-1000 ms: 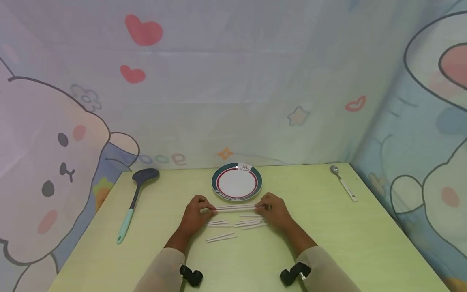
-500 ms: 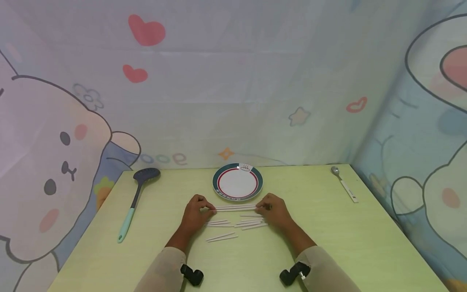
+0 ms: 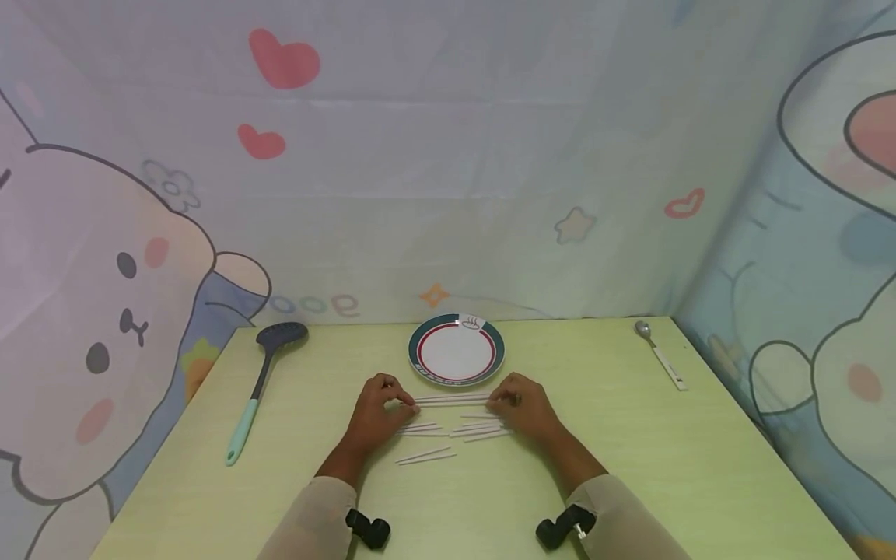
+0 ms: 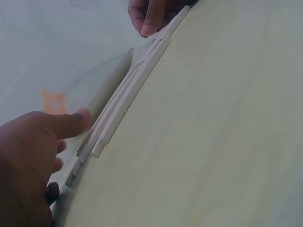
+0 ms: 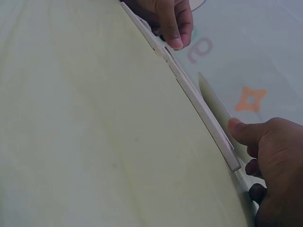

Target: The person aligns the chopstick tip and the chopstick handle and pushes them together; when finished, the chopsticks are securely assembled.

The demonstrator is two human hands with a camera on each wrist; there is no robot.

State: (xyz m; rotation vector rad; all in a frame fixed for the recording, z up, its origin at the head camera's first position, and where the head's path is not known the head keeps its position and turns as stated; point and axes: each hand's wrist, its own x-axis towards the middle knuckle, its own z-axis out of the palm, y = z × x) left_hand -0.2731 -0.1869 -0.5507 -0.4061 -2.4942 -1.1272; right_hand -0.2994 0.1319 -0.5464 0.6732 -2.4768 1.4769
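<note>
Long white sticks (image 3: 451, 403) lie side by side just in front of the round plate (image 3: 456, 351). The left hand (image 3: 374, 414) pinches their left end with thumb and fingers, and the right hand (image 3: 528, 408) pinches the right end. Nearer the person are shorter-looking white sticks: a left group (image 3: 423, 434), a right group (image 3: 483, 425) and a front pair (image 3: 425, 459). In the left wrist view, the left hand (image 4: 28, 161) has its thumb by the sticks; the right wrist view shows the right hand (image 5: 279, 161) likewise. Fingers partly hide the stick ends.
A black slotted turner (image 3: 281, 336) with a mint handle lies at the left of the pale yellow table (image 3: 595, 482). A spoon (image 3: 661, 356) with a white handle lies at the back right. A printed cloth backdrop (image 3: 448, 155) stands behind.
Both hands have shifted very slightly inward along the long sticks. The plate, turner, spoon and shorter sticks lie where they were on the table.
</note>
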